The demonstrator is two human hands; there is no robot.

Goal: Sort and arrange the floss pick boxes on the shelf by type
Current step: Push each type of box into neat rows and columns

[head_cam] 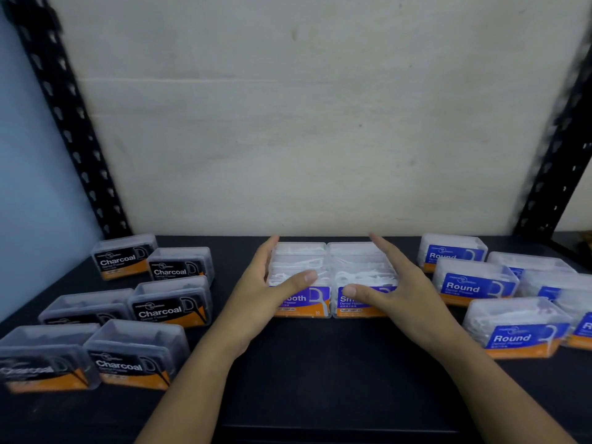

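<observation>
Far left: Charcoal boxes (173, 310), seven or so, in loose rows on the dark shelf (320, 363), labels facing front, not squared up; black slotted upright (64, 107) behind them

Centre-left: left grip (266, 290) not clenched; fingers straight along the outer left wall of the left Smooth box (298, 261), thumb laid over its lid near the front; pressing, not wrapping

Centre: left Smooth box and right Smooth box (355, 261) side by side, walls touching, labels front, back edges near the pale wall (320, 123); seam between them runs front to back; the pair together is wider than deep, so its long axis lies left-right, parallel to the shelf front

Centre-right: right grip (397, 290) mirrors the left; fingers straight on the outer right wall of the right Smooth box, thumb across the label; released fingers, contact only

Key relation: the pair sits directly between the two grips, each grip on its own nearer box; squeeze is along the long axis, so my read is a two-handed nudge or slide of the pair as one block; uneven push could skew the seam

Right: Round boxes (474, 283), six or so, clustered, some overlapping in view; right upright (557, 155) behind

Judgement: types already grouped in three zones; tidying of rows left
</observation>
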